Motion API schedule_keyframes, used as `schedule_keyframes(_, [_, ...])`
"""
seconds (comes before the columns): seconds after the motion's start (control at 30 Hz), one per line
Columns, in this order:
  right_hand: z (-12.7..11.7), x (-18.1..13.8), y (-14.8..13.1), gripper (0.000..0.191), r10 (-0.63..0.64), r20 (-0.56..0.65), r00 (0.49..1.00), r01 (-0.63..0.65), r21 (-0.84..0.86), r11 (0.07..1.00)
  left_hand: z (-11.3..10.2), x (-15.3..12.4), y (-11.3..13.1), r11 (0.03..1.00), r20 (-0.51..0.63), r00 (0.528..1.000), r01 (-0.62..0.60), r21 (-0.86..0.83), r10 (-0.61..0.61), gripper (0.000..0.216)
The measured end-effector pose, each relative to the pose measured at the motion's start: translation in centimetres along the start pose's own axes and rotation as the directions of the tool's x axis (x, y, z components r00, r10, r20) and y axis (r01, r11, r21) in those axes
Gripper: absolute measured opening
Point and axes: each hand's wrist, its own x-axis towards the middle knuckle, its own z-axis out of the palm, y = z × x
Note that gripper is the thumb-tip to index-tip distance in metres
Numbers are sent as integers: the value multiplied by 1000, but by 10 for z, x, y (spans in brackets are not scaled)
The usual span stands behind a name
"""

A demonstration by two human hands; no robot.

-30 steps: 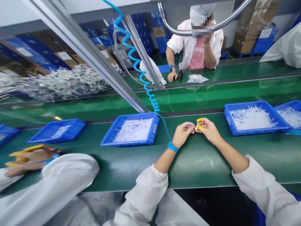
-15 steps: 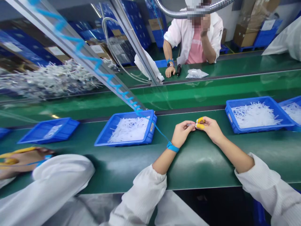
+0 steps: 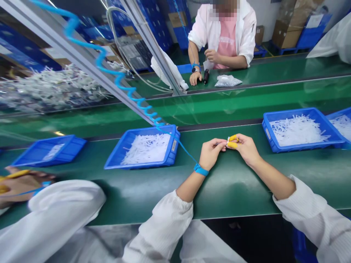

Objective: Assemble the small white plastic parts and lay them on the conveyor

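Note:
Above the green work surface [image 3: 219, 186], my left hand [image 3: 210, 152] and my right hand [image 3: 246, 149] meet fingertip to fingertip. Between them is a small white piece [image 3: 227, 142], too small to make out in full. The left thumb and forefinger pinch its left side. Yellow finger covers are on the right thumb and forefinger, which close on its right side. A blue wrist strap [image 3: 201, 170] circles my left wrist, tied to a coiled blue cord [image 3: 123, 82].
Blue trays [image 3: 109, 160] of white strips stand left and right of my hands. A co-worker's hand [image 3: 22, 184] is at the left. Across the belt, another person sits by a black screwdriver [image 3: 206, 76] and a plastic bag [image 3: 228, 81]. A metal post [image 3: 153, 44] slants beyond.
My hands stay together on the small white piece with only slight finger movement. The person opposite has lowered a hand from the face to the chest. The view has shifted slightly.

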Motion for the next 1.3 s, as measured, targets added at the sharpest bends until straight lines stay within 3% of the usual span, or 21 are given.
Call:
schedule_keyframes(0.23, [2,0,-1,42,37,-21,999,-36,34,999,0,0,4,991,-18,994,-109,80,111,14])
schedule_keyframes(0.5, [-2,2,-4,41,33,13,999,-33,40,999,-3,4,-3,992,21,998,61,-106,-60,33])
schedule_keyframes(0.67, [-3,4,1,39,-16,1,1000,16,4,1000,-3,2,-4,993,21,997,78,-83,-77,30])
schedule_keyframes(0.83, [-3,4,5,36,-51,22,998,53,-76,996,-1,-3,0,994,-19,999,-45,99,47,21])
schedule_keyframes(1.07, [-2,1,7,33,-86,27,996,89,-153,984,-1,-7,10,915,12,972,-226,335,236,19])
schedule_keyframes(1.2, [-1,-1,8,32,-96,6,995,96,-164,982,1,-7,10,910,4,969,-233,344,246,22])
schedule_keyframes(1.3, [-1,0,7,35,-81,-9,997,80,-107,991,2,-5,7,964,-24,986,-153,215,162,25])
